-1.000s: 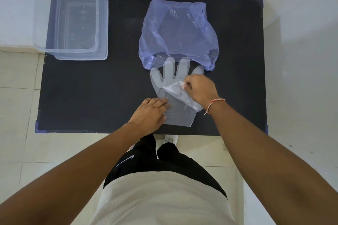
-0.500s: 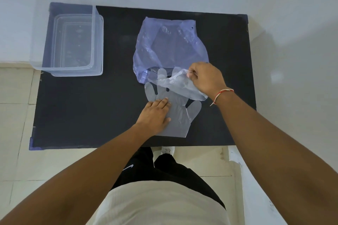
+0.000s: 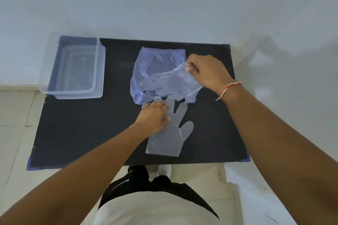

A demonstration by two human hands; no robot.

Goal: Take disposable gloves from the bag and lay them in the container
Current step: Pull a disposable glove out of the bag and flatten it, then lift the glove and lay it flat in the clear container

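A bluish see-through bag (image 3: 146,64) lies at the back middle of the black table (image 3: 76,129). My right hand (image 3: 206,73) pinches one thin clear glove (image 3: 175,84) and holds it lifted over the bag. Another clear glove (image 3: 170,137) lies flat on the table in front of the bag, fingers pointing away from me. My left hand (image 3: 152,119) rests palm down on that glove's left side, pinning it. The clear plastic container (image 3: 78,71) stands at the table's back left corner with nothing in it.
The table stands against a pale wall, with tiled floor to the left and in front. My legs and a shoe (image 3: 164,170) show below the table's front edge. Bare black tabletop lies between the container and the gloves.
My right hand has peeled the upper glove off the lower one and lifted it up and back over the bag. My left hand has slid forward along the glove on the table.
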